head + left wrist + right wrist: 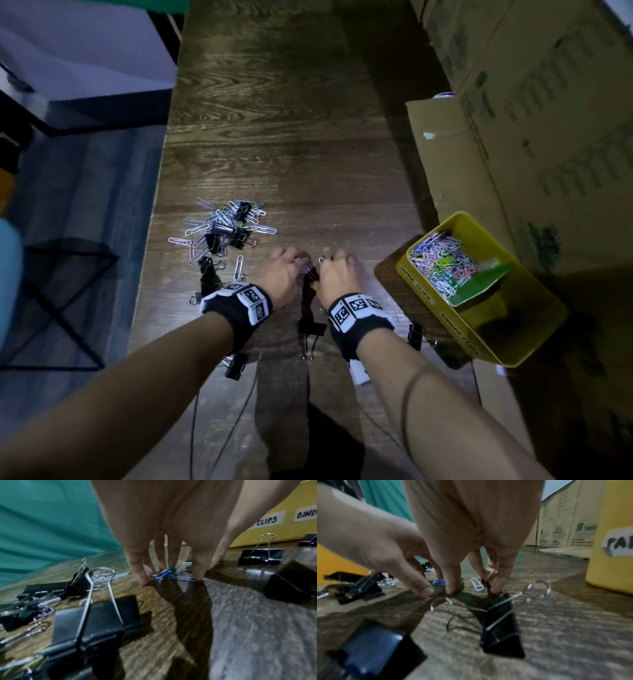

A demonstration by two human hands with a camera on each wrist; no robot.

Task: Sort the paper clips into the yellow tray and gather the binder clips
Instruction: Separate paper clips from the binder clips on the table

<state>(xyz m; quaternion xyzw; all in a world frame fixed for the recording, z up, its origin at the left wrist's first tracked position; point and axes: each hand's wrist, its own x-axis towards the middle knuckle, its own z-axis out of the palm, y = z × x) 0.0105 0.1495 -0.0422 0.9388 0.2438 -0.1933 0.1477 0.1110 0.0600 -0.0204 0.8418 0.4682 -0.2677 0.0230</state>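
Mixed pile of paper clips and binder clips [226, 228] sits at 10 o'clock from the hands. Left hand [281, 274]: fingers straight, tips down on loose paper clips [165, 572]. Right hand [337, 275]: fingertips down beside a black binder clip [500, 626], grip unclear. Yellow tray [534, 329] at 3 o'clock, holding paper clips.

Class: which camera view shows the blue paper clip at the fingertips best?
The left wrist view: the blue paper clip lies sharp on the table between the left hand's fingers. The right wrist view shows only a blurred blue bit; the head view hides it.
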